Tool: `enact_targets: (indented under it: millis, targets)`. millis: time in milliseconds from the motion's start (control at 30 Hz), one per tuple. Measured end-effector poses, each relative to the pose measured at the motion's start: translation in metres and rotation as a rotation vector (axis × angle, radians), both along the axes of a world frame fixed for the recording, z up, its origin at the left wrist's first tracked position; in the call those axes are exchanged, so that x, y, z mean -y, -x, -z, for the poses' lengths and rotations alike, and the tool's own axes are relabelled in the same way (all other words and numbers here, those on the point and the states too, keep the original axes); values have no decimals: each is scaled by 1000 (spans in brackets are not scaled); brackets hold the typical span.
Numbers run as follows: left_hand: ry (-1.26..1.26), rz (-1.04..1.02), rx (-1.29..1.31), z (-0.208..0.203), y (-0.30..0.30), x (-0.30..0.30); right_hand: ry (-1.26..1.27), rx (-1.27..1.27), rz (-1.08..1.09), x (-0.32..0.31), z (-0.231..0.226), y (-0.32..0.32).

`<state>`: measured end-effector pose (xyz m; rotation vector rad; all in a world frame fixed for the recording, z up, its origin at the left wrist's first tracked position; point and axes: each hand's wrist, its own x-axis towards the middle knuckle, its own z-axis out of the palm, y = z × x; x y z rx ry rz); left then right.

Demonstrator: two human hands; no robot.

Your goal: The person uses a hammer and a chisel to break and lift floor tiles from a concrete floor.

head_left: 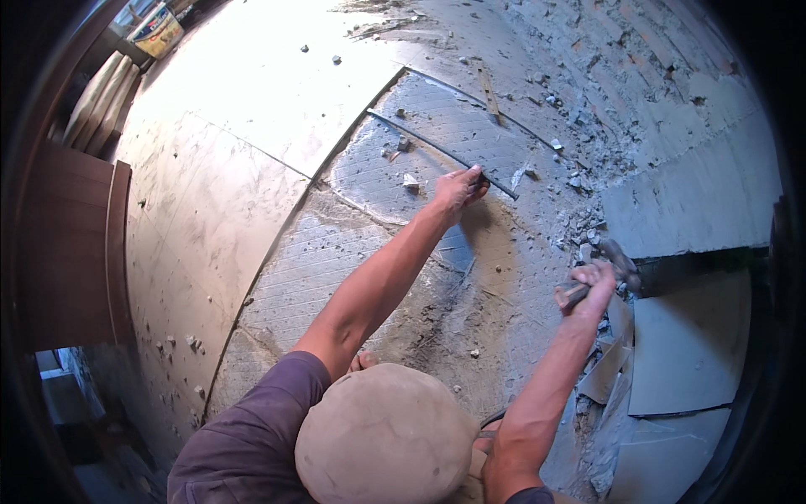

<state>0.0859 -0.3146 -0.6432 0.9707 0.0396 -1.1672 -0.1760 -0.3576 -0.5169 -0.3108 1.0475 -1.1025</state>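
Note:
My left hand [457, 191] is closed around a long, thin, dark rod chisel [411, 133], which lies at a low slant above the bare mortar bed [311, 260]. One end of the rod comes near the edge of the pale floor tiles [210, 181]; the other sticks out to the right of my fingers. A dark bit shows in my grip, its shape partly hidden. To the right and nearer me, my right hand [594, 281] is wrapped round the wooden handle of a hammer [620, 262]. The hammer head is smeared by motion and points away, apart from the rod.
Rubble [583, 227] runs along the foot of the broken wall [672, 101]. Pale loose slabs [688, 344] lie at right. A brown wooden cabinet [71, 244] and a yellow-and-white bucket [158, 32] stand at left. My knee [386, 433] is at the near edge.

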Motion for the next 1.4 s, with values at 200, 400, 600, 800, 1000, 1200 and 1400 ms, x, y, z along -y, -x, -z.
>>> enact_targets:
  millis: [200,400,600,800,1000,1200,1400]
  targets:
    - [-11,2,2,3,-2,-5,-66,-222,9,-35,12,-54]
    - [8,-29,-19,4,-3,-1,-328,285,-512,-57,23,-65]
    - [-6,-31,-25,1,-3,-3,-206,164,-305,-32,14,-35]
    - [-4,-27,-3,4,2,1,-22,-35,-24,3,19,4]
    - [3,-1,18,13,-3,-1,-147,143,-447,-55,33,-75]
    - [17,-38,14,18,-4,2,-275,239,-460,-54,40,-62]
    - [-13,-20,48,10,-2,-3,-66,-47,-59,-31,8,-27]
